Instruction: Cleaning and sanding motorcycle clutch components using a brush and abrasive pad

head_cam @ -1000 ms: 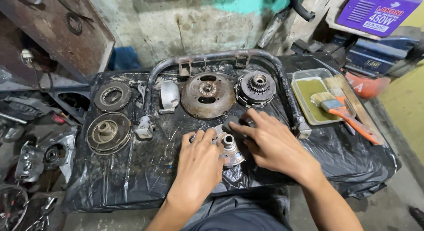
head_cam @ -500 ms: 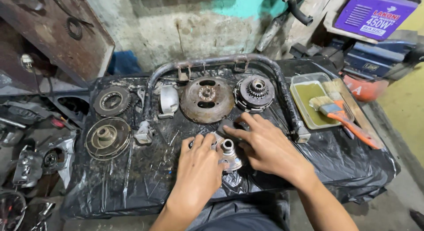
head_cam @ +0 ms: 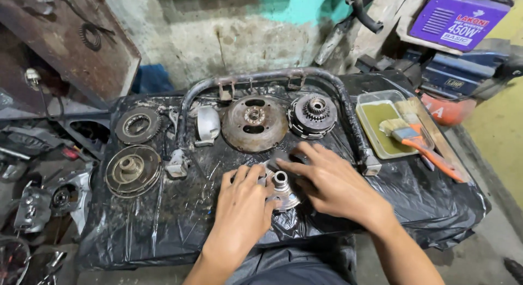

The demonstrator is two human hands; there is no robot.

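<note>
We work at a low table point(head_cam: 163, 230) draped in black plastic sheeting, greasy and streaked, in a cramped workshop. Our left hand point(head_cam: 242, 206) lies flat with fingers spread, its fingertips touching the small metal hub point(head_cam: 280, 188) at the middle of the table; our right hand point(head_cam: 332, 182) lies open too, fingers extended over the hub's far side, index finger pointing left just above it. Neither hand is clamped on the part, which rests on the plastic between them.

Beyond the hands a rusty round plate point(head_cam: 254, 123) lies flat, with a toothed clutch assembly point(head_cam: 312, 115) just to its right and a pale metal cover point(head_cam: 207, 125) to its left. A bent steel tube point(head_cam: 256, 78) arches around these parts. At the table's left sit a ring-shaped disc point(head_cam: 138, 125) and a grooved pulley point(head_cam: 133, 170).

At the right edge a clear tray point(head_cam: 381, 127) holds greenish liquid, with an orange-handled brush point(head_cam: 417, 141) laid across it. Behind stands a stained concrete wall point(head_cam: 218, 40) with a teal patch, a purple box point(head_cam: 457, 19) in the upper right corner, and engine parts point(head_cam: 41, 200) crowd the floor to the left.
</note>
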